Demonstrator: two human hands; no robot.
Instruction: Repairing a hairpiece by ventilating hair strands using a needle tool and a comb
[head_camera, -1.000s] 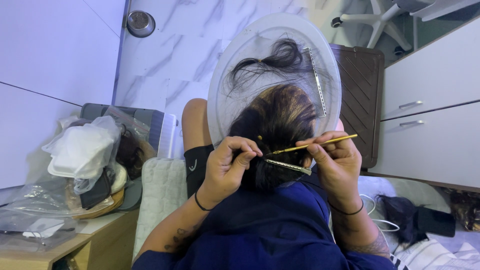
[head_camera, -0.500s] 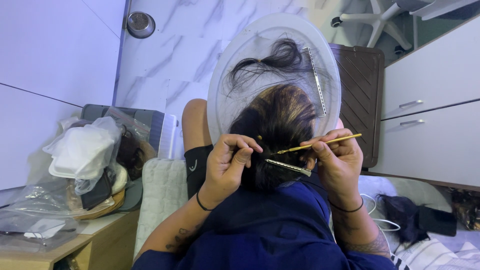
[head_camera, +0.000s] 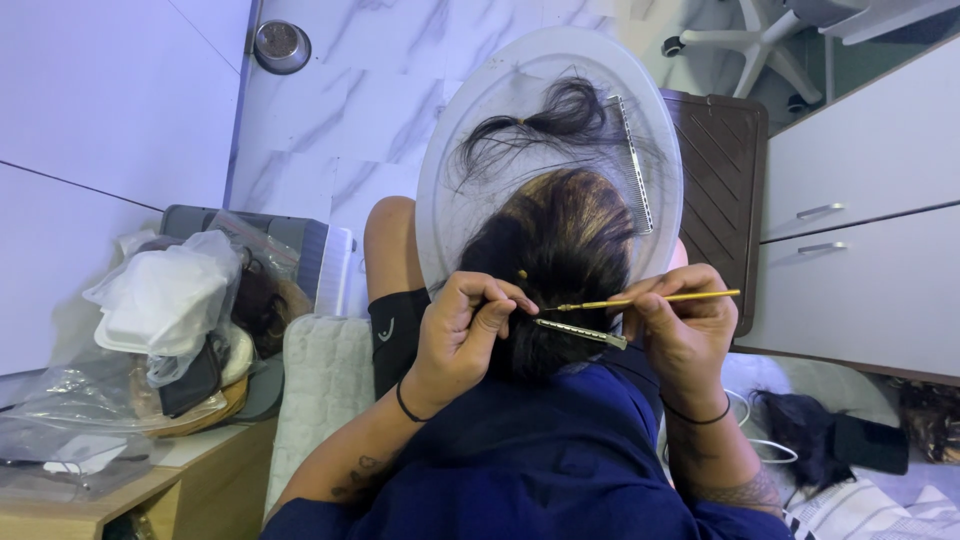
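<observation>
A dark wig (head_camera: 560, 260) with brown streaks rests on a round translucent tray (head_camera: 450, 190) on my lap. My left hand (head_camera: 465, 335) pinches a section of the wig's hair at its near edge. My right hand (head_camera: 680, 330) holds a thin yellow needle tool (head_camera: 650, 299) pointed left into the hair. A silver hair clip (head_camera: 580, 333) is fixed in the wig between both hands. A loose tied bundle of hair (head_camera: 540, 125) and a metal comb (head_camera: 632, 165) lie on the tray beyond the wig.
White drawers (head_camera: 860, 270) stand at the right, with a dark brown panel (head_camera: 725, 170) beside the tray. Plastic bags and a basket (head_camera: 170, 330) sit on a wooden table at left. A metal bowl (head_camera: 280, 45) lies on the marble floor. Dark hairpieces (head_camera: 820, 440) lie at lower right.
Both hands stay at the wig. The yellow needle tool has tilted slightly flatter and shifted a little; the left fingers have adjusted their pinch on the hair.
</observation>
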